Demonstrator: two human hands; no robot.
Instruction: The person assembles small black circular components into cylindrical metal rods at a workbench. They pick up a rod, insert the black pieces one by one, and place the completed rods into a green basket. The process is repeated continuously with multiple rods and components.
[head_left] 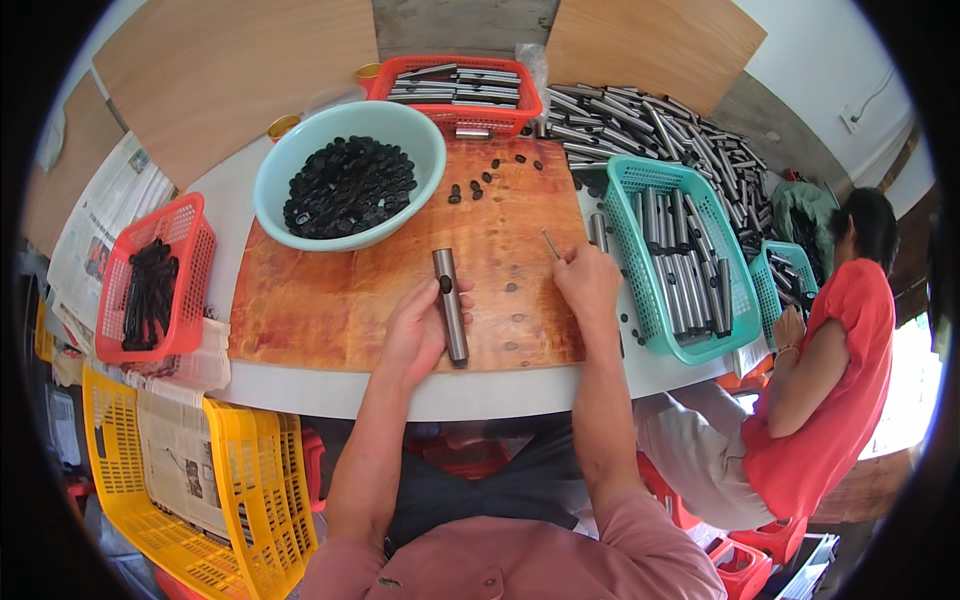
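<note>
My left hand (420, 325) is closed round a silver metal tube (455, 315), held tilted over the wooden board. A black oval piece (445, 286) sits on the tube's side near my thumb. To the right, my right hand (588, 285) is a closed fist gripping a thin metal rod-like tool (551, 243), whose tip points up and left. Its lower end is hidden in my fingers. Several small black oval pieces (487, 177) lie on the far part of the board (330, 310).
A pale blue bowl (432, 165) of black pieces stands far left. Red baskets (200, 270) (533, 100) hold black parts and tubes. Right are a green basket (745, 310) of tubes and a heap of tubes (660, 130). A person in red (830, 390) sits beside it; a yellow crate (250, 500) stands lower left.
</note>
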